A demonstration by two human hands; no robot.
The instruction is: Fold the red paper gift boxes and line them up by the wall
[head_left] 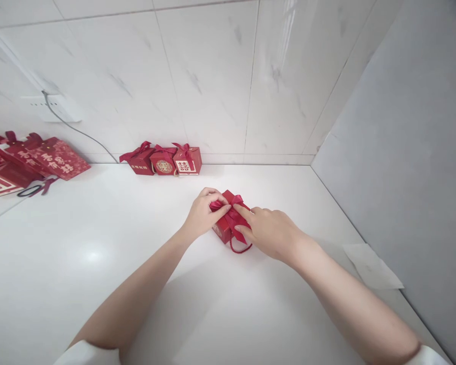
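Observation:
A small red gift box (221,230) sits on the white tabletop between my hands. Over its top runs a glossy red ribbon (235,219), looped into a bow with one tail hanging down the near side. My left hand (205,210) pinches the ribbon at the left of the knot, thumb and fingers together. From the right, my right hand (269,228) presses a fingertip at the knot, with its thumb lower by the ribbon tail. A dark red cord (240,250) curves out below the box. Part of the bow is hidden by my fingers.
Three red boxes with bows (164,161) stand in a row by the tiled wall. At the far left lie several red gift bags (55,157) and black-handled scissors (30,191). A grey cable (79,129) hangs from a socket plate. White paper (372,266) lies at the right.

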